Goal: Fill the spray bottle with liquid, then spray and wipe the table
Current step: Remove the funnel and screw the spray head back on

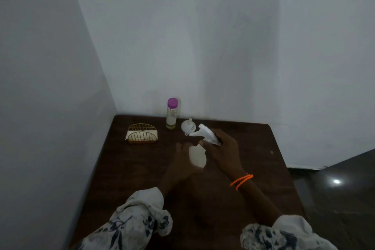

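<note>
On the dark wooden table (253, 148) my left hand (180, 162) holds the pale body of the spray bottle (197, 157), which leans to the right. My right hand (223, 150) grips the white trigger head (205, 133) at the bottle's top. Just behind the hands lies a white funnel (187, 127), spout up. A clear bottle with a purple cap (172, 113) stands at the back edge, with a little liquid at its bottom.
A gold wire holder (142, 133) with white napkins stands at the back left. The table sits in a corner, with grey walls (50, 87) close on the left and behind. Its right edge drops to a dark floor (345, 199).
</note>
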{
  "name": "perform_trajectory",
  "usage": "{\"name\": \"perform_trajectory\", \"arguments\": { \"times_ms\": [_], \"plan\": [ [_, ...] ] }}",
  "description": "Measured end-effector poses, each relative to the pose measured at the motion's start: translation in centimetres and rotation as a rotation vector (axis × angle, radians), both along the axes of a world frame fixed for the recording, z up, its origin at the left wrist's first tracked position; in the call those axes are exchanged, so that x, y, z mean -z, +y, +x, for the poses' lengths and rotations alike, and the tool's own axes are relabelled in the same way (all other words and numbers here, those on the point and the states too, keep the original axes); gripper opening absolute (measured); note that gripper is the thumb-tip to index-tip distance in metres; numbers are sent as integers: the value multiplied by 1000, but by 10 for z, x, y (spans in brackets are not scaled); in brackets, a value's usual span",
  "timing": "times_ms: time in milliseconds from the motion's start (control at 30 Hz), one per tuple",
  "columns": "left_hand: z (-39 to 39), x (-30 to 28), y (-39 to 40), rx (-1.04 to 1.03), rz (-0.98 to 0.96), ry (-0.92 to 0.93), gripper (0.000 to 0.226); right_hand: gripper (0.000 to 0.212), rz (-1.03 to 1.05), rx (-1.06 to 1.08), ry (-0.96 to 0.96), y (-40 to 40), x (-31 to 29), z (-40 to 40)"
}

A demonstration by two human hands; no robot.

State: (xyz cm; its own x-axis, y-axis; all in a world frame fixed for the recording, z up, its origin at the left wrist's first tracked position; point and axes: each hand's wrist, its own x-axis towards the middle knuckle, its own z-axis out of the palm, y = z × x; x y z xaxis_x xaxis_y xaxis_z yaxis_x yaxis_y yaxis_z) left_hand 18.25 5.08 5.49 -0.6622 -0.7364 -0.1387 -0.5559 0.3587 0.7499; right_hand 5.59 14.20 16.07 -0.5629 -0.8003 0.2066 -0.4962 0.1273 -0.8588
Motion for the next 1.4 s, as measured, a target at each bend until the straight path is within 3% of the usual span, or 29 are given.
{"name": "perform_trajectory", "arguments": {
  "times_ms": [433,600,733,967,1300,1400],
  "plan": [
    [3,-10,-2,-13,-24,-13,105,24,-17,2,143,-14,12,3],
    [-3,-15,-1,-25,-21,9,109,29,-12,147,192,-18,13,14],
    [-6,-20,0,-46,-31,39,109,32,-27,205,114,-23,11,21],
    [-8,-25,-4,-107,25,73,104,21,41,38,-10,-21,8,8],
    [-23,-30,3,-65,-18,125,105,43,-17,183,34,-22,14,-6],
    [-21,-28,2,-80,8,131,105,32,30,120,55,-23,14,-9]
  ]
}}
